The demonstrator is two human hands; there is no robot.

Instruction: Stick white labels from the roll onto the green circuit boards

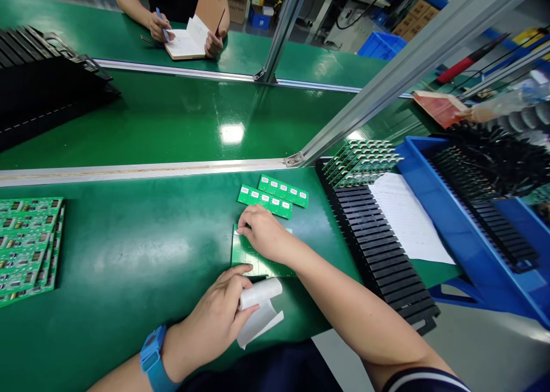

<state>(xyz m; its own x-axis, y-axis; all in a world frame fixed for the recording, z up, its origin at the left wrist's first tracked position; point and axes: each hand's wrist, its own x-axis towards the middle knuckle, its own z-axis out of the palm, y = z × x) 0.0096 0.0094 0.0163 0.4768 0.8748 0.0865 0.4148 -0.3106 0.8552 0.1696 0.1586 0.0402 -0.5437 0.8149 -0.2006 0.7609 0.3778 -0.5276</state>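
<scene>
Nearest, your left hand [227, 300], blue strap at the wrist: thumb and fingers closed on a curled white paper strip [262, 294], its loose end hanging over the worktop [129, 266]. Just beyond, one green board [253, 263], flat in front of you, unfinished by the look of it; your hands cover part, so you cannot count its labels from here. Over its far left corner, your right hand [262, 228], fingertips drawn narrow and set down at the edge; whether they pinch a label cannot be told. Left, well apart, one stack of green boards [26, 243], dark components up, probably awaiting handling. Right, one black slotted rack [387, 249], boards standing [365, 160] at its far end, bare slats showing along the rest; loading seems partial. Beside it, one white sheet [408, 217] and one blue bin [472, 243] holding further black racks. Past your right hand, two narrow boards [264, 200], five white labels apiece, apparently complete, though out of the rack. Farthest, across the metal rail [180, 167], another person with pen and open notebook [189, 41].
</scene>
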